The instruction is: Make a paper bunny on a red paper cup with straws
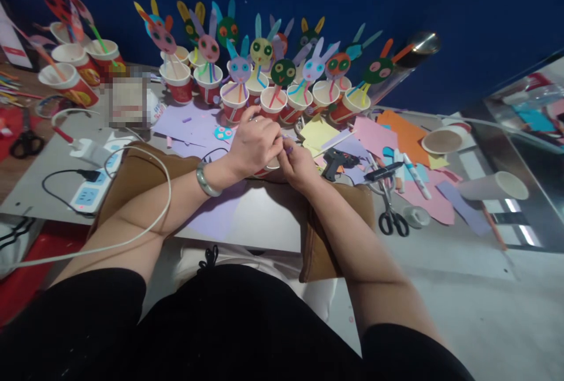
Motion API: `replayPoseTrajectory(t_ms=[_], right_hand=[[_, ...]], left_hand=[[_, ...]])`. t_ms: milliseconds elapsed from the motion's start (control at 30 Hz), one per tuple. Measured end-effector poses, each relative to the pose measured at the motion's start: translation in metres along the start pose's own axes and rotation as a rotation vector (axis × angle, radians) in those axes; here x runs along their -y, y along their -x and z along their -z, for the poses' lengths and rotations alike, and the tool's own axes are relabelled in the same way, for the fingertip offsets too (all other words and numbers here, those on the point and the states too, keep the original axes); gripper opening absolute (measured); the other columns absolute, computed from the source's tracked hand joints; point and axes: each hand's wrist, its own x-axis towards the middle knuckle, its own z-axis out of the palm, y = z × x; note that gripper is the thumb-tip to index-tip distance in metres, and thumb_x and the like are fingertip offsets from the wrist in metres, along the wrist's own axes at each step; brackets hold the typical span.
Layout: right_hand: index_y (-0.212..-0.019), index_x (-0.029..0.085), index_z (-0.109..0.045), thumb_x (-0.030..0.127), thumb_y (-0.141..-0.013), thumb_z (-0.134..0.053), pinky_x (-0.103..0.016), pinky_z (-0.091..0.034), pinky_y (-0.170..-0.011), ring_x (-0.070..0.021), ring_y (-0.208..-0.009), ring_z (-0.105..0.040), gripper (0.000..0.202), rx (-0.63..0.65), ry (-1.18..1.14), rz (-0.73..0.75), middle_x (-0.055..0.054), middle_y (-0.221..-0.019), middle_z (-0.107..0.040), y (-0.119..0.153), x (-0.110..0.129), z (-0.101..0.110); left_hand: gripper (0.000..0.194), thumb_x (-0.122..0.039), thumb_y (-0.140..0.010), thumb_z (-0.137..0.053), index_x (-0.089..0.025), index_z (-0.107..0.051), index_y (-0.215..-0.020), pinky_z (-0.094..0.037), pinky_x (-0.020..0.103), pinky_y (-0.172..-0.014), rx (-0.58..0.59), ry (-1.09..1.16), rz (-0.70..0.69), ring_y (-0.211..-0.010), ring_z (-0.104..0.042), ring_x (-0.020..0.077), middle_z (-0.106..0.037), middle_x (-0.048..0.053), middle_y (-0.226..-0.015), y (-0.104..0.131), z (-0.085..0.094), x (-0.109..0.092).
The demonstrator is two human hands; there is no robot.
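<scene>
My left hand, with a bracelet on its wrist, is closed, and its fingertips meet those of my right hand. Between the right thumb and fingers a small purple piece peeks out; its kind is hard to make out. What the left fingers hold, if anything, is hidden. Just below both hands part of a paper cup shows, mostly covered by them. Left of my left hand lies a blue round paper face. Behind the hands stand several red paper cups with rabbit-eared paper faces on straws.
On the right lie a black glue gun, scissors, a tape roll, markers and coloured paper. A power strip sits at left, and a white cable crosses above my left forearm. Brown cushions flank the table edge.
</scene>
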Motion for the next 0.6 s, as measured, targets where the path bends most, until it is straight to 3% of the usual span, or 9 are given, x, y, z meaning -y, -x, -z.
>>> replayPoseTrajectory(t_ms=[133,333,467,600], right_hand=[[-0.094,0.023,-0.052,0.057,-0.103,-0.030,-0.033,-0.039,-0.062,-0.0201,-0.062,-0.051,0.041,-0.038,-0.004,-0.004,-0.004,-0.072,-0.060,-0.0007,-0.0029,0.0003],[-0.097,0.022,-0.054,0.050,-0.103,-0.033,-0.033,-0.042,-0.065,-0.0214,-0.069,-0.058,0.035,-0.025,-0.029,0.016,-0.007,-0.079,-0.065,-0.0003,0.0003,0.0020],[-0.100,0.022,-0.054,0.048,-0.102,-0.034,-0.033,-0.040,-0.062,-0.0212,-0.064,-0.055,0.033,0.002,-0.019,0.029,-0.006,-0.077,-0.064,0.0014,0.0029,0.0004],[-0.099,0.023,-0.055,0.050,-0.102,-0.035,-0.033,-0.039,-0.062,-0.0213,-0.063,-0.054,0.034,-0.005,-0.014,0.021,-0.005,-0.073,-0.062,0.0012,0.0001,-0.0014]], left_hand=[[0.020,-0.027,-0.093,-0.049,-0.020,-0.065,-0.083,-0.028,0.058,-0.120,-0.011,0.010,-0.039,-0.089,-0.065,0.0236,-0.069,0.004,-0.082,0.0007,0.0034,-0.0026],[0.012,-0.024,-0.087,-0.056,-0.020,-0.065,-0.079,-0.038,0.051,-0.111,0.003,0.152,0.032,-0.077,-0.064,0.0184,-0.072,0.000,-0.077,-0.0043,0.0043,0.0051],[0.013,-0.022,-0.083,-0.057,-0.021,-0.057,-0.070,-0.041,0.048,-0.105,-0.050,0.081,0.034,-0.073,-0.061,0.0191,-0.067,0.001,-0.071,-0.0023,-0.0008,0.0042],[0.015,-0.024,-0.089,-0.052,-0.021,-0.059,-0.075,-0.036,0.053,-0.110,-0.045,0.012,0.011,-0.082,-0.063,0.0234,-0.068,0.004,-0.077,-0.0003,-0.0017,-0.0009]])
